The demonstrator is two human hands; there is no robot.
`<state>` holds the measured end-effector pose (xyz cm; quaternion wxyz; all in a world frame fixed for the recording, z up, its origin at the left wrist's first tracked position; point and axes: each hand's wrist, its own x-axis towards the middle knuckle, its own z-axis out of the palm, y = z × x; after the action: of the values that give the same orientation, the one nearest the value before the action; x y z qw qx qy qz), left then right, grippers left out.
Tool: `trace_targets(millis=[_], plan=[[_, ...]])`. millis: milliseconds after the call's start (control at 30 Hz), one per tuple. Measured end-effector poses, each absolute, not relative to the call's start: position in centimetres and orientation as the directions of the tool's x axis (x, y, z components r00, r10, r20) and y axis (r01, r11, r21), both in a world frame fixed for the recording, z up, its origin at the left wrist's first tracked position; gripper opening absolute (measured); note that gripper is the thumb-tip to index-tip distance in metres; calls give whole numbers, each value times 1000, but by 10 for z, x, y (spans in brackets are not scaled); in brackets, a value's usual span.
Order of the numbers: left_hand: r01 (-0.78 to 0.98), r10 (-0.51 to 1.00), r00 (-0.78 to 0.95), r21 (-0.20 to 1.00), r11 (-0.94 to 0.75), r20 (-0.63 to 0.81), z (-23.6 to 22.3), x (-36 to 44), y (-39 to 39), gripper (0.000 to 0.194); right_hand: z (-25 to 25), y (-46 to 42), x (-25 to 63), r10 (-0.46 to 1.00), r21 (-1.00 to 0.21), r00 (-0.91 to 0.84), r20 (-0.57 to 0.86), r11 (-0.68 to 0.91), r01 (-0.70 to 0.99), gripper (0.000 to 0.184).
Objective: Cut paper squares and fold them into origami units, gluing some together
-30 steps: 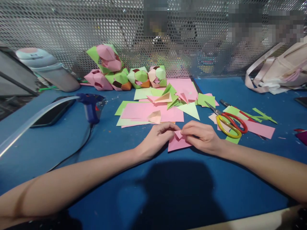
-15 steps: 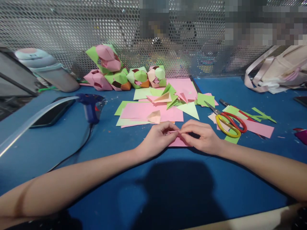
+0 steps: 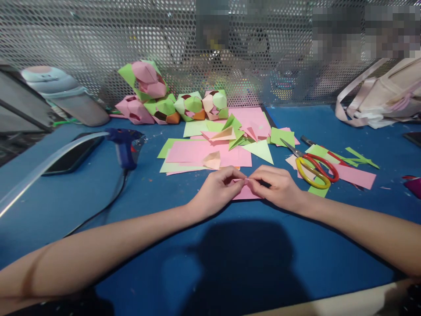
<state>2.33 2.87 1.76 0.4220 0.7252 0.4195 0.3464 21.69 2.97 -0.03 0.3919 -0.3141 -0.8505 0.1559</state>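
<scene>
Evidently the change lies in the paper between the two hands. From the left, a pale grey-blue cylindrical bottle [image 3: 88,107] leans at the back of the smooth blue surface [image 3: 138,259], with a dark flat phone [image 3: 62,160] nearer. A dark blue plastic glue gun [image 3: 125,151] comes next, a translucent stick running out of it toward the left edge. Behind it, pink and green folded-paper balls [image 3: 161,107] stand grouped against the perforated metal screen [image 3: 98,48]. The left hand [image 3: 215,191] has thumb and forefinger pinched on the top edge of a small folded piece of pink paper [image 3: 246,194], which sits in front of the pile of loose pink and green sheets [image 3: 184,151]. A second ago a small triangular flap showed on that piece; now only a narrow band is visible, with a raised ridge along its top. That suggests the flap is being tucked or creased, though the fingers hide the exact fold. The right hand [image 3: 279,188] likewise pinches the ridge, its fingertips close beside the left's. Farther right, metal scissors with red and yellow loop handles [image 3: 299,153] lie on paper scraps, apart from both hands.
</scene>
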Motion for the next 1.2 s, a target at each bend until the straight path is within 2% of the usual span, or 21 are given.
trace_targets(millis=[167, 667, 967, 1200], plan=[[339, 906, 390, 889, -308, 165, 14, 23, 29, 9, -3, 30, 218, 618, -474, -539, 573, 786, 397, 17], [306, 866, 483, 902, -304, 128, 20, 17, 33, 19, -2, 32, 220, 648, -526, -506, 569, 760, 382, 18], [335, 868, 471, 878, -343, 159, 15, 16, 33, 19, -2, 31, 220, 672, -549, -493, 552, 738, 391, 16], [378, 868, 447, 833, -403, 216, 12, 15, 30, 18, -3, 31, 220, 654, -514, -494, 572, 756, 405, 16]])
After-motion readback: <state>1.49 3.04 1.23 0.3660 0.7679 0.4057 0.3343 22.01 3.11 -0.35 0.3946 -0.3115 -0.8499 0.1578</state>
